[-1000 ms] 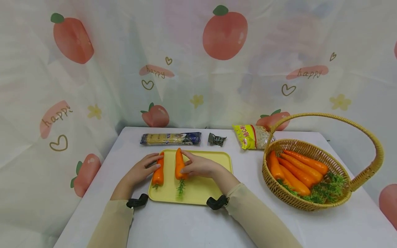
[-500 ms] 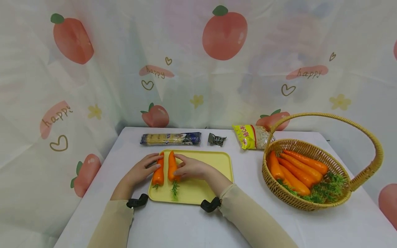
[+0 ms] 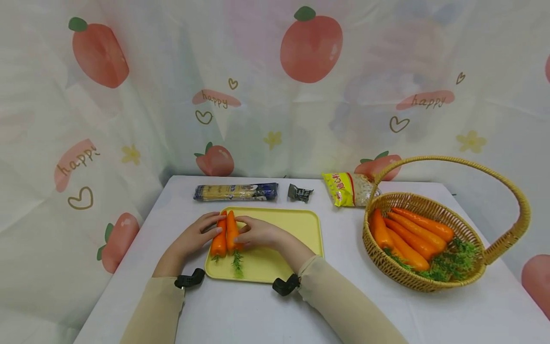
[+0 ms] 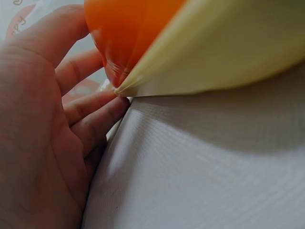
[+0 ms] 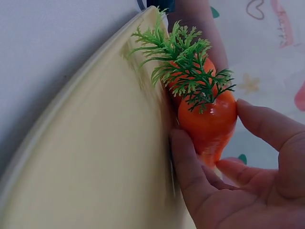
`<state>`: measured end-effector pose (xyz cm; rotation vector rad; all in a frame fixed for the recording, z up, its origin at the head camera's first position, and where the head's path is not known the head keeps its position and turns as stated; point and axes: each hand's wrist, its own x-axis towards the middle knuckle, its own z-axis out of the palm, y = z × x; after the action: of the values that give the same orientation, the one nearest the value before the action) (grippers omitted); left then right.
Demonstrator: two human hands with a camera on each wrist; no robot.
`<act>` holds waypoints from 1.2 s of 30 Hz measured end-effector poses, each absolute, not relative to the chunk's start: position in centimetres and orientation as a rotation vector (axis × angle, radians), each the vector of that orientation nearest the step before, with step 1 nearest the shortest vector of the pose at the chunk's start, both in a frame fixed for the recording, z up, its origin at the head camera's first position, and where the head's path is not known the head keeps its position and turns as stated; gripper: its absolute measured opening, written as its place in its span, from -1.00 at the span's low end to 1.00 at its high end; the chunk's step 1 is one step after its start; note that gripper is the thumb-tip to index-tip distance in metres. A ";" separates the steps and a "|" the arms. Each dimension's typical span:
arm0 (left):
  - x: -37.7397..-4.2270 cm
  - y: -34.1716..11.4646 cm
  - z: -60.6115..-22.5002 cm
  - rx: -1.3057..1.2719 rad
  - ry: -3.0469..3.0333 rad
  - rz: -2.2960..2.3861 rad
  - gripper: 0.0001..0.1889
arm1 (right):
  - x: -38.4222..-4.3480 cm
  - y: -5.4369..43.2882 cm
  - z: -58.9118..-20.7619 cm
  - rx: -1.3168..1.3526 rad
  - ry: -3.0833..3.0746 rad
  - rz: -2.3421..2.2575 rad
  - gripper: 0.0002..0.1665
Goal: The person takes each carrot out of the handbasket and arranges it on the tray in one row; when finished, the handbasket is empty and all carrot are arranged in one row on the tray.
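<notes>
Two carrots with leafy green tops lie side by side at the left of a yellow tray (image 3: 279,267). My left hand (image 3: 195,239) rests against the left carrot (image 3: 218,243), thumb and forefinger touching its outer side. In the left wrist view, other fingers (image 4: 97,105) of that hand meet the tray's edge. My right hand (image 3: 262,233) holds the right carrot (image 3: 232,234) between thumb and fingers. The right wrist view shows this carrot (image 5: 209,124) from its leafy end, the left carrot partly hidden behind it.
A wicker basket (image 3: 386,267) with a tall handle stands at the right, holding several carrots. Along the back lie a long noodle packet (image 3: 236,192), a small dark packet (image 3: 300,193) and a yellow and clear bag (image 3: 348,189). A printed cloth hangs behind the table.
My right hand has moved the carrot it holds to the left across the tray, up beside the other carrot. The left hand and its carrot have stayed in place.
</notes>
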<state>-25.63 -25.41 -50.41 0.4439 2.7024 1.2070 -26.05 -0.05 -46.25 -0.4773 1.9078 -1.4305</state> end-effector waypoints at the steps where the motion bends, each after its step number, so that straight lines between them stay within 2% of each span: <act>1: -25.6 -25.4 -50.4 0.444 2.701 1.210 -0.45 | -26.1 -0.1 -46.2 -0.480 1.918 -1.423 -0.16; 10: -25.7 -25.2 -50.4 0.432 2.678 1.203 -0.43 | -25.6 -0.5 -45.9 -0.466 2.010 -1.359 -0.10; 22: -25.4 -25.0 -50.1 0.489 2.706 1.116 -0.52 | -25.9 -0.6 -46.4 -0.455 2.026 -1.369 -0.06; 36: -25.3 -24.8 -50.1 0.481 2.706 1.105 -0.52 | -25.7 -0.3 -46.2 -0.422 1.986 -1.410 -0.08</act>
<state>-25.29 -24.80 -50.11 0.4810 2.7056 1.1046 -25.71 -0.26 -46.18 -0.4215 1.9861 -1.4104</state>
